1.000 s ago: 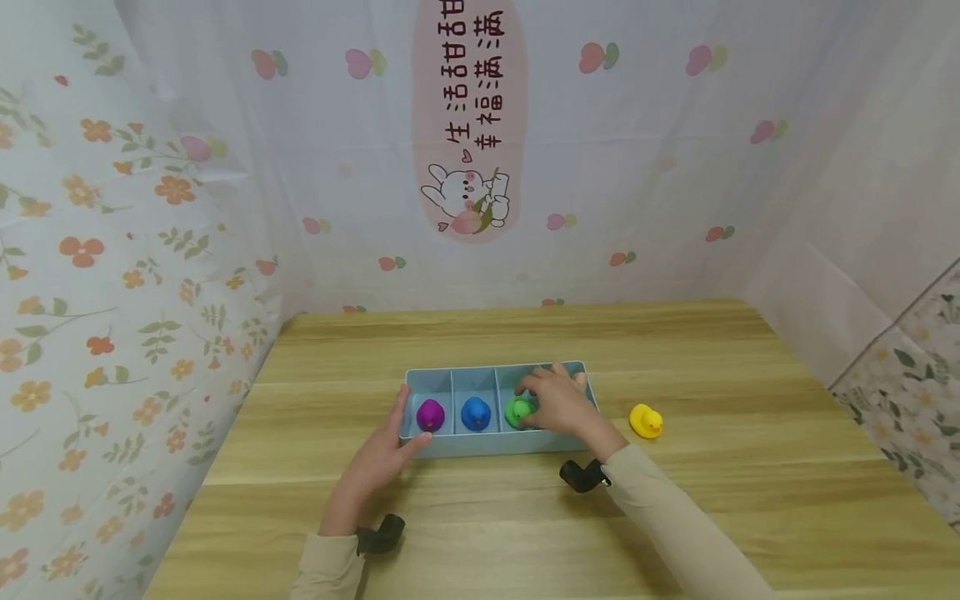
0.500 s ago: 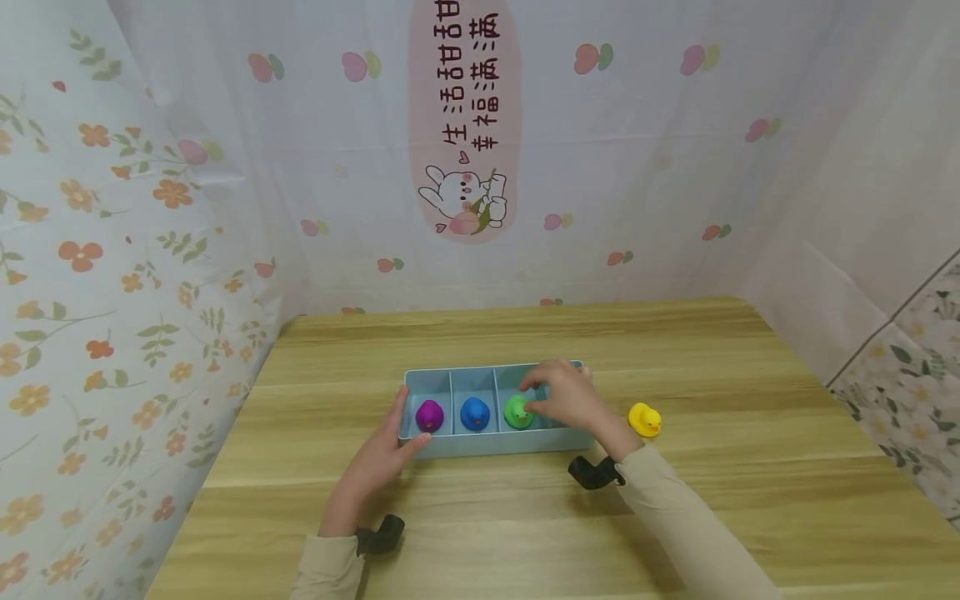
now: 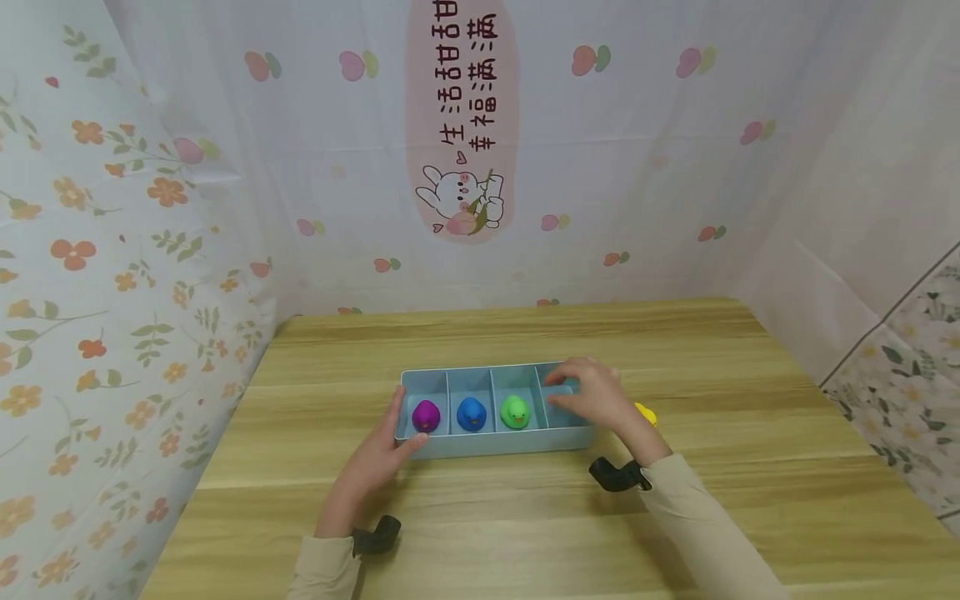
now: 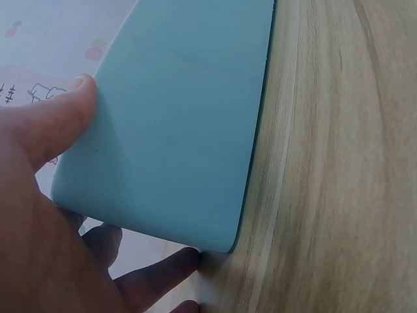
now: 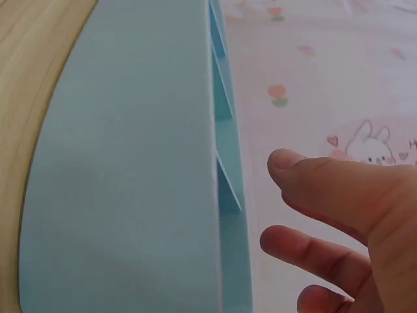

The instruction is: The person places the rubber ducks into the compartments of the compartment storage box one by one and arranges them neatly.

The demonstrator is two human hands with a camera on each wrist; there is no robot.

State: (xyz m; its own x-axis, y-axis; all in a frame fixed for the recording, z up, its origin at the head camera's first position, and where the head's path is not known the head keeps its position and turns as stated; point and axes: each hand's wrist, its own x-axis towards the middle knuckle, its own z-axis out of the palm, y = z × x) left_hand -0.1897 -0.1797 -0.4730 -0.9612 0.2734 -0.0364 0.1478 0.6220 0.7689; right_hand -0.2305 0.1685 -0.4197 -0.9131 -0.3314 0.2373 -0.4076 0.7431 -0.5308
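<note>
A light blue divided box [image 3: 495, 442] sits on the wooden table. Three rubber ducks stand in its compartments: a purple duck [image 3: 426, 416] at the left, a blue duck [image 3: 472, 414] beside it, and a green duck [image 3: 515, 412] in the third. My left hand [image 3: 379, 457] grips the box's left end, its thumb at the front rim and its fingers along the end wall. Over the right-hand compartment hovers my right hand [image 3: 598, 396], fingers loosely bent with nothing between them. Partly hidden behind that hand's wrist, a yellow duck [image 3: 647, 413] lies on the table right of the box.
Bare wooden table [image 3: 480, 517] extends in front of the box and to both sides. A white printed cloth [image 3: 637, 167] hangs behind the table, and a floral cloth [image 3: 120, 333] hangs along the left.
My right hand has let go of the green duck, leaving it in the third compartment, and has moved right over the last compartment. My left hand keeps its place on the box.
</note>
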